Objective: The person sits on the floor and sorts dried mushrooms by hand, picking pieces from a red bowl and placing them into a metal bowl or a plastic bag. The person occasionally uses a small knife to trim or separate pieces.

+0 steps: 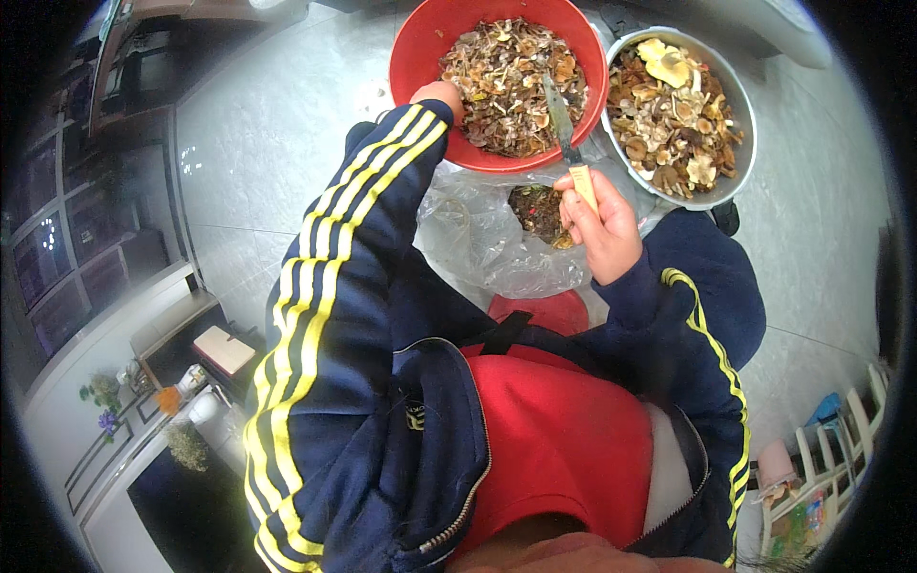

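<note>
My right hand [606, 222] grips the light wooden handle of a knife [564, 122]. Its dark, dirty-looking blade points up over the near right part of a red basin [405, 67]. Brown and tan mushrooms [511, 72], many of them small or in pieces, fill much of the basin. At the basin's left edge is my left hand [441, 97]; the sleeve and wrist hide most of its fingers, so what they hold does not show. Below the basin lies a clear plastic bag [468, 229], spread around dark scraps [540, 212].
Right of the basin stands a metal pot [748, 124] heaped with larger mushrooms [678, 119], a yellowish one on top. Grey tiles [244, 124] cover the floor. A white rack [831, 458] with assorted items is at the lower right, and a cabinet [172, 334] at the left.
</note>
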